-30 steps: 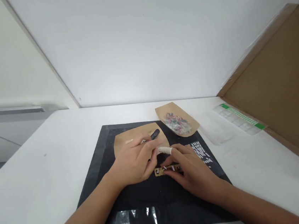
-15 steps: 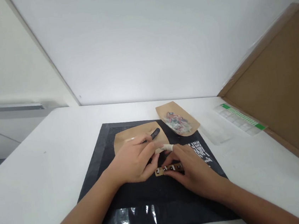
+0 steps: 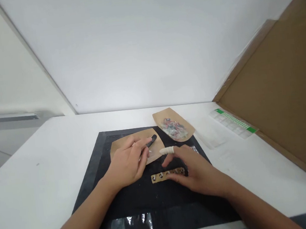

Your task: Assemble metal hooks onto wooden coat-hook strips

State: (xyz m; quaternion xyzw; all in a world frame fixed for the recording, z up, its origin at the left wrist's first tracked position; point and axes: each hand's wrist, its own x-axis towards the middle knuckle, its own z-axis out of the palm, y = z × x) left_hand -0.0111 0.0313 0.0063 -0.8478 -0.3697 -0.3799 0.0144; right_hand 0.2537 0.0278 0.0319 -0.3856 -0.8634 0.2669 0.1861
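Note:
My left hand [image 3: 127, 164] is closed around a slim black tool [image 3: 152, 140], its rounded end pointing up and right; most of it is hidden by my fingers, so I cannot make out its kind. Beneath it is a brown paper tray [image 3: 116, 144] with small white bits. My right hand [image 3: 191, 170], a white cover on its index finger, has its fingers apart. Its thumb lies along a narrow tan strip [image 3: 156, 178] bearing a row of small shiny round parts and white pieces. The strip lies on the black mat [image 3: 140, 199].
A second brown paper tray [image 3: 160, 117] holds small clear bags with red and dark contents. To the right lie a clear plastic bag [image 3: 212, 137] and a clear organizer box [image 3: 234, 122] with green labels. White labels [image 3: 195, 148] show behind my right hand. Cardboard [image 3: 281, 90] stands at right.
My hands have moved apart, the left drawing away from the strip with the black tool. My right fingers have spread, baring more of the strip. The whole view has shifted slightly.

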